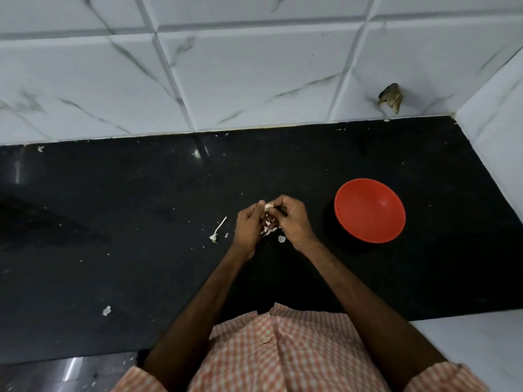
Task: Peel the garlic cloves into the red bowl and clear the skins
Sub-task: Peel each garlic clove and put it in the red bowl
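Head view. Black stone counter (141, 193) against a white marble-pattern tiled wall (254, 80); a side wall closes the corner beyond the red bowl (368, 224). A brownish torn patch (392, 100) sits on the tiles above and behind the bowl. The bowl stands upright on the counter and appears empty; no peeled clove is visible inside.

Both hands are raised together just left of the bowl, close to it but not touching it. The left hand (249, 224) grips a garlic clove (268, 206) at its fingertips. The right hand (291, 219) has its fingers curled in against the same clove, apparently pinching at the skin. Whether skin is lifting cannot be told; the detail is too small.

A small heap of skins (270, 229) lies on the counter under the hands, left of the bowl. A dry stem (219, 229) lies further left. One loose scrap (106, 310) lies well apart, far left of the bowl and nearer the person. Fine flecks are scattered across the counter. A checked shirt (283, 349) fills the lower edge.

Judgement: peeling in progress, early stage, bowl not yet filled.

Risks:
- Clove slips from the fingertips if the skin tears suddenly; it would land among the skins, not in the bowl.
- Skins are light; a quick reach toward the bowl could scatter them further, making clearing harder.
- Skin fragments may cling to the clove and be carried into the bowl.
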